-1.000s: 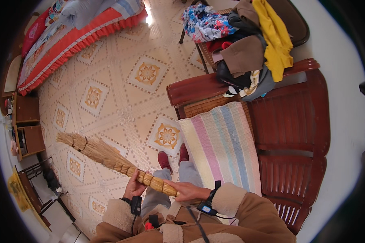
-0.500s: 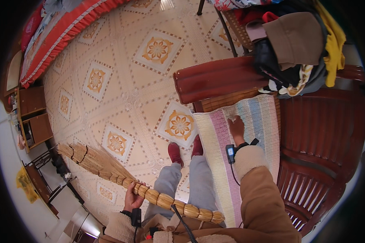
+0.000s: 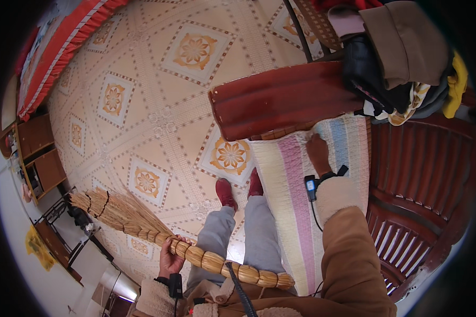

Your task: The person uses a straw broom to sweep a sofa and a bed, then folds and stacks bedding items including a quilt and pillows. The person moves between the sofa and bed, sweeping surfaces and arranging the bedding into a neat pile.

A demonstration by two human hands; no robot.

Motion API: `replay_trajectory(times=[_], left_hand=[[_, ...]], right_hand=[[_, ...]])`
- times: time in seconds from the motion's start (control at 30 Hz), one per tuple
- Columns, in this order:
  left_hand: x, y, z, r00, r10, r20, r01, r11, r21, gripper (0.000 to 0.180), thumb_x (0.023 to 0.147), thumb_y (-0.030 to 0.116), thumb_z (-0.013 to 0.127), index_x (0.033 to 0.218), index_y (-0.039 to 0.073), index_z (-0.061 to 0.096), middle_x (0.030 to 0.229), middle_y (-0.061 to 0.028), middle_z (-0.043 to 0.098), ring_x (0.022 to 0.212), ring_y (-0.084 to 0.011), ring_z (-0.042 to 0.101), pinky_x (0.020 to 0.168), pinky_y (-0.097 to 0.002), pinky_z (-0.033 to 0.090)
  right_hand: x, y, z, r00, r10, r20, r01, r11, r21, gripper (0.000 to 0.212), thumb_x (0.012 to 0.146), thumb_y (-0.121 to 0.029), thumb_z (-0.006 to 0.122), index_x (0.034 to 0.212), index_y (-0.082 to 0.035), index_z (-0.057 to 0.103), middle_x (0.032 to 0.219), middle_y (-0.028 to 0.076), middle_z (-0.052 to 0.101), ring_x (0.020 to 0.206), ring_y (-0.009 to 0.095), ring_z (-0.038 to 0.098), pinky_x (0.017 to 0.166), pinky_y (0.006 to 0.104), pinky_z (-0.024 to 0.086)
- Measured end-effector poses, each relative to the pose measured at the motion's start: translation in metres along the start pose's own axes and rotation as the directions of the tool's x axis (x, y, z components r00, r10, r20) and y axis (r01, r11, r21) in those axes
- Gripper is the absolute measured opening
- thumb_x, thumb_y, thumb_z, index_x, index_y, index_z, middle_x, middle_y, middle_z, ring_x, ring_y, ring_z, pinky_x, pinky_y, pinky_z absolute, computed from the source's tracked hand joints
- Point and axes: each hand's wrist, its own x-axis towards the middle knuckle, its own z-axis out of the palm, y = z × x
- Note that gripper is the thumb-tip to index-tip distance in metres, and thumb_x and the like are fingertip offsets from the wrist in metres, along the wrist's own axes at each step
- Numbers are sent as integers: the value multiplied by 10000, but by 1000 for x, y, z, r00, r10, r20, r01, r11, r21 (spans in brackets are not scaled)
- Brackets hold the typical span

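- One straw broom slanted across our legs, its bristles out to the left; we gripped it with our left hand, fingers curled around the handle.
- Our right hand touched the striped cloth near its far edge; we could not tell whether those fingers pinched it.
- That cloth lay along our wooden bench, near piled clothes.
- Our red shoes stood on patterned tiles.
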Motion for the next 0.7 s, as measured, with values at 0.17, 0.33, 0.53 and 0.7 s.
replay_trajectory(times=[0.17, 0.33, 0.53, 0.7], left_hand=[[-2, 3, -6, 998, 24, -66, -25, 1000, -13, 298, 793, 189, 612, 987, -15, 515, 902, -112, 572, 897, -231, 561, 926, -451, 403], [-1, 4, -10, 999, 17, -40, -18, 1000, -23, 301, 796, 199, 606, 989, -15, 515, 904, -111, 571, 899, -232, 559, 925, -449, 402], [-1, 5, -11, 998, 55, 15, -55, 998, 21, 309, 800, 207, 598, 995, -18, 515, 900, -109, 572, 916, -233, 551, 926, -449, 399], [2, 5, -13, 998, 52, -27, -52, 999, -9, 315, 798, 206, 600, 1002, -18, 514, 900, -110, 574, 915, -237, 550, 923, -445, 398]], right_hand=[[24, 42, -5, 989, 78, -128, -81, 997, -13, 152, 765, -123, 458, 742, 23, 493, 653, 245, 579, 621, 389, 587, 557, 463, 468], [21, 45, -5, 995, 6, 97, -38, 941, 335, 167, 799, -149, 492, 772, 9, 535, 594, 152, 577, 497, 233, 592, 478, 346, 454], [18, 75, -28, 903, 413, -120, -341, 858, 384, 246, 788, -193, 569, 936, 0, 527, 770, 206, 614, 635, 354, 608, 577, 394, 488], [17, 91, -9, 957, 287, -38, -282, 954, 106, 230, 716, -152, 575, 843, 33, 522, 796, 254, 580, 802, 422, 563, 705, 493, 451]])
